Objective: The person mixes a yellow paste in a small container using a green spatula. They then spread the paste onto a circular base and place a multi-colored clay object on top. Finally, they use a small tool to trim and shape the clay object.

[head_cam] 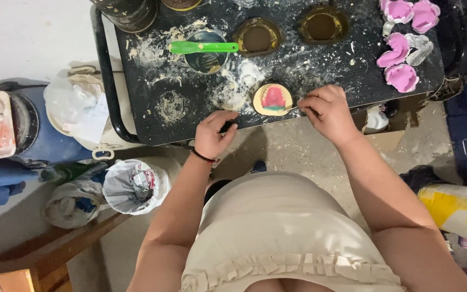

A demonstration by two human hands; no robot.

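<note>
The right hand point(328, 111), in the middle of the frame, pinches a thin metal tool point(294, 108) with fingers closed tight on it. The tip of the tool touches the right side of a small round yellow mold point(272, 99) with a pink gum shape and teeth inside. The mold sits on the black worktop point(147, 86), very near its front edge.

The left hand point(213, 133) rests at that front edge, just left of the mold. Its fingers are curled in, but I cannot tell if they hold anything.

To do this bit well, I think the tool should make small, soft strokes, and the mold should be kept from sliding. The left hand could hold the mold's rim.

The front edge is the thing to watch. A hard push could knock the mold off onto the floor. There is free room behind the mold, toward the top of the frame, though white powder and crumbs lie there. Farther up stands a bowl point(206, 54) with a green spatula point(204, 47) across it, well apart. Pink molds point(401, 54) sit at the upper right, also well apart.
</note>
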